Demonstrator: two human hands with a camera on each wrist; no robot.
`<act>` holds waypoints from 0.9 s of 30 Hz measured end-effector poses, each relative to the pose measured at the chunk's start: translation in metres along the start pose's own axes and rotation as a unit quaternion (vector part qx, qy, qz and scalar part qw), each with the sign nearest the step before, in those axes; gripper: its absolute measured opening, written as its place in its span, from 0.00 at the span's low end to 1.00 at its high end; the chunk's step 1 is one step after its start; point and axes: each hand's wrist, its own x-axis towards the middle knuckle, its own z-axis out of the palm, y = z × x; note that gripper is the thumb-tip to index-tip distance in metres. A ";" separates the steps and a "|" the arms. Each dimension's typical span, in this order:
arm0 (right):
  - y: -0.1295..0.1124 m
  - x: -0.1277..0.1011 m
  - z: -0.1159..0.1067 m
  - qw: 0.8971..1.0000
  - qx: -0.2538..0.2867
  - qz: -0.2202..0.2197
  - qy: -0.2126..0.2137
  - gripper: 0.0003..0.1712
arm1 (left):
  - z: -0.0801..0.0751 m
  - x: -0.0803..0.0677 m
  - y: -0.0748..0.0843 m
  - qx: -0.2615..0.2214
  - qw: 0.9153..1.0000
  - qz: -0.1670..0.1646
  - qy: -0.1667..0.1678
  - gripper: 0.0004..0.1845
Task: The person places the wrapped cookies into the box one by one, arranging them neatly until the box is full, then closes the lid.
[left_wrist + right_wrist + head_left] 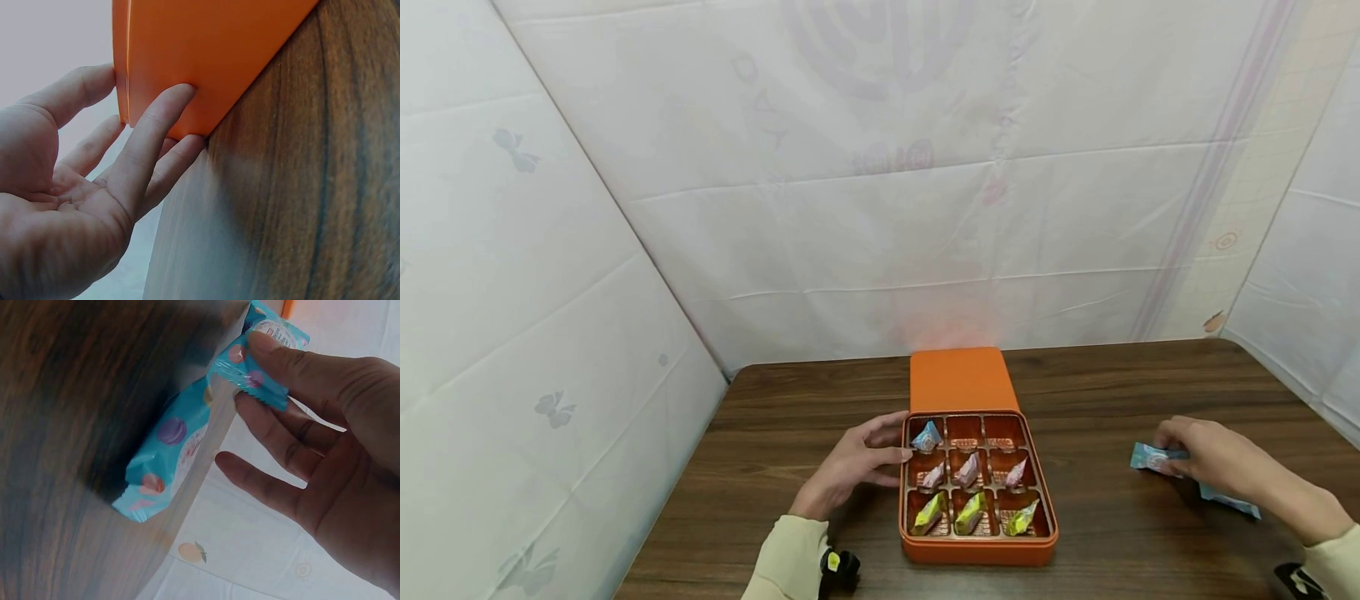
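An orange box [977,550] with a brown compartment tray lies in front of me on the table. Blue-wrapped candy [927,437] sits in its back left compartment, pink-wrapped pieces [967,471] fill the middle row, and yellow-wrapped ones [971,512] the front row. My left hand [859,457] touches the box's left side near the back corner, its fingers extended and spread along the orange wall [206,56]. Over at the right, my right hand [1221,458] pinches a blue-wrapped candy [253,359] between thumb and fingers. Another blue-wrapped candy [165,453] lies on the table beside that hand, partly behind it in the head view.
The orange lid [964,379] lies behind the box, toward the back edge of the dark wood table [1097,450]. White printed sheets [880,208] hang as walls behind the table and on both sides.
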 end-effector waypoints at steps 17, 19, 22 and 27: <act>-0.008 0.007 0.009 0.994 0.057 -0.033 0.087 0.20 | 0.001 0.000 0.001 0.002 1.000 0.001 0.000 0.35; -0.011 0.009 0.009 0.993 0.061 -0.031 0.093 0.21 | 0.001 0.000 0.001 0.002 1.000 0.001 0.000 0.35; -0.016 0.014 0.008 0.991 0.073 -0.042 0.104 0.20 | 0.000 0.000 0.000 0.001 1.000 0.002 0.000 0.35; -0.022 0.020 0.009 0.985 0.102 -0.069 0.120 0.22 | 0.000 0.000 -0.001 0.001 1.000 0.003 0.000 0.35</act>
